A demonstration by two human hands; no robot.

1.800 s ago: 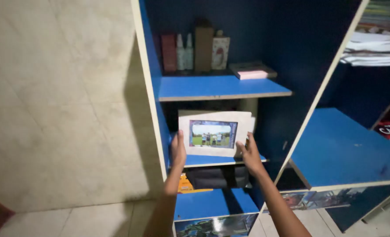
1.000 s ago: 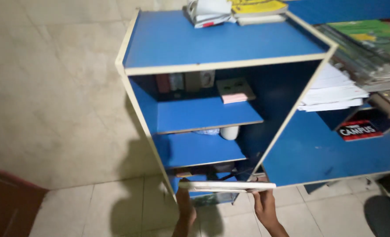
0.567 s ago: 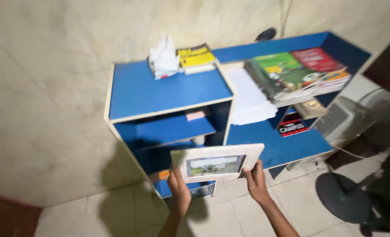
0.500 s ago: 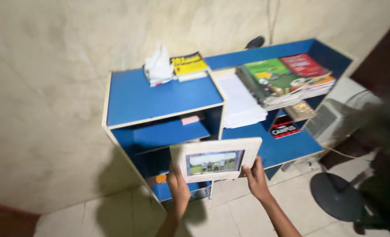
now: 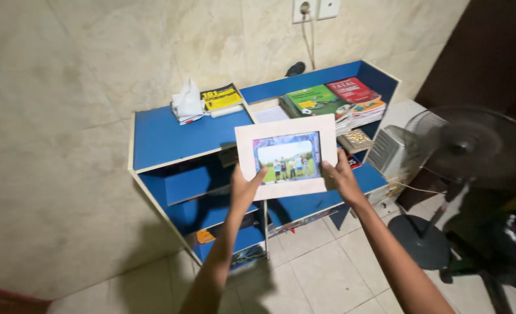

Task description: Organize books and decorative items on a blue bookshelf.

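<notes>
Hands carry the risk here: the left hand (image 5: 245, 189) and right hand (image 5: 340, 174) grasp only the lower corners of the white picture frame (image 5: 286, 156), held in the air before the blue shelf unit (image 5: 171, 136). Fingers pinching so low could let it tip forward onto the tiled floor (image 5: 322, 273).

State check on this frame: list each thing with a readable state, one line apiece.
Picture frame: held up, face toward the camera.
Left hand: gripping the frame's lower left edge.
Right hand: gripping its right edge.
Blue shelf unit: standing against the wall.
Fan: blades blurred.
</notes>
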